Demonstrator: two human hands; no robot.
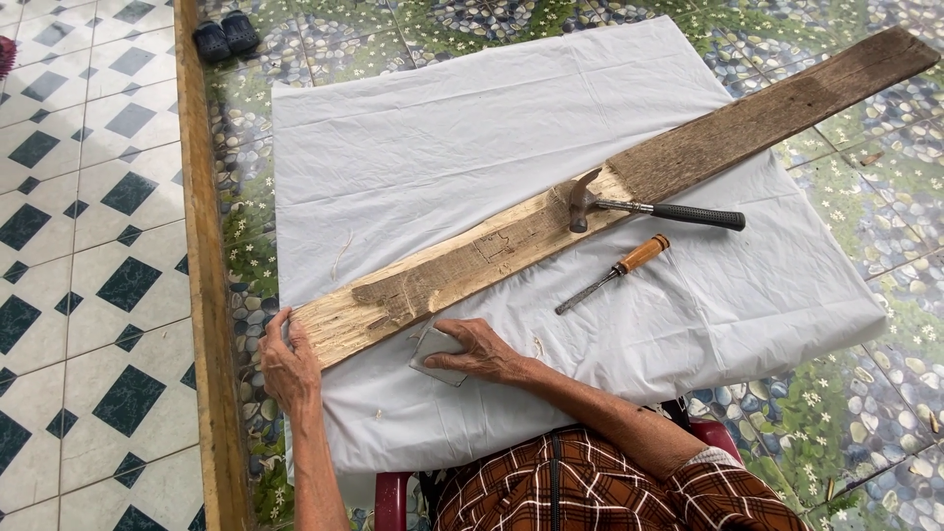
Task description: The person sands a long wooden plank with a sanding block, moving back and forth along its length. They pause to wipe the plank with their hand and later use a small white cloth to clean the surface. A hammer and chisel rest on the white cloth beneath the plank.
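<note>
The white sheet (442, 138) covers your table, and the long weathered plank (551, 221) lies slantwise across it. Its near end looks pale and scraped, while the far end remains dark and grey, so I judge most of its length unworked. A claw hammer (629, 206) rests on the plank; a wooden-handled chisel (615, 272) lies just beside it. Your left hand (287, 364) grips the plank's near end. Your right hand (477, 349) closes over a small grey block (433, 356) on the sheet.

- Plank (511, 246): pale tan near end, weathered grey-brown far end.
- Sheet (442, 138): plain white.
- Chisel (612, 273): orange handle.
- Hammer (649, 208): black grip.
- Shirt (590, 487): brown-and-white plaid.
- Floor tiles (88, 197): white with dark-blue diamonds.
</note>
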